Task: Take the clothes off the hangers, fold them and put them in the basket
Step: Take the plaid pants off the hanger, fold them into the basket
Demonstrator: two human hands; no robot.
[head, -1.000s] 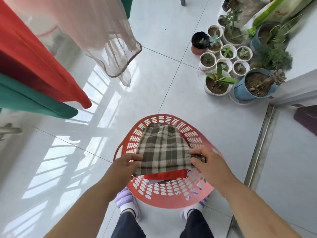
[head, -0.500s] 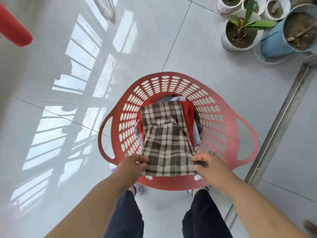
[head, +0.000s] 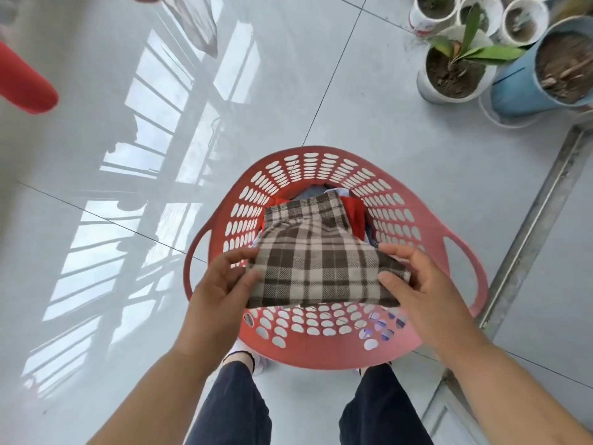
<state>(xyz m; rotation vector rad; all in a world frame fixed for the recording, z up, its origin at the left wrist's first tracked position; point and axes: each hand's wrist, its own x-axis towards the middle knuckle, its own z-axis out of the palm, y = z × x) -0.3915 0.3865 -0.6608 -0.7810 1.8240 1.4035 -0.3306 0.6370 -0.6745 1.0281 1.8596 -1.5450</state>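
The folded plaid garment (head: 321, 268) is right over the red basket (head: 321, 345) in the lower middle of the frame, held by both sides. The left hand (head: 221, 284) pinches the left edge, thumb on top and fingers tucked under. The right hand (head: 420, 284) grips the right edge the same way. Makes sense, since holding both ends keeps the fold flat so it doesn't flop open on the way down.

The near end hovers above the basket's near wall. The far end dips inside and looks like it's lying on a red garment (head: 354, 208) in there, with something pale and bluish peeking out behind that. So the stack is building in the middle of the basket, and this one is lined up to go on top.

My guess is this is the put-it-in step and it's nearly done; it just needs the near end lowered and both hands letting go. The only risk I see is the fold sliding sideways off the pile if one hand releases first.

I'd say there's more laundry to go: a red cloth (head: 25, 81) hangs in at the upper left and a sheer garment (head: 199, 27) dangles at the top. Can't see any hangers from here. Plant pots (head: 449, 91) sit on the tiled floor (head: 385, 107) at the upper right, well apart from the basket, so nothing's in the way.
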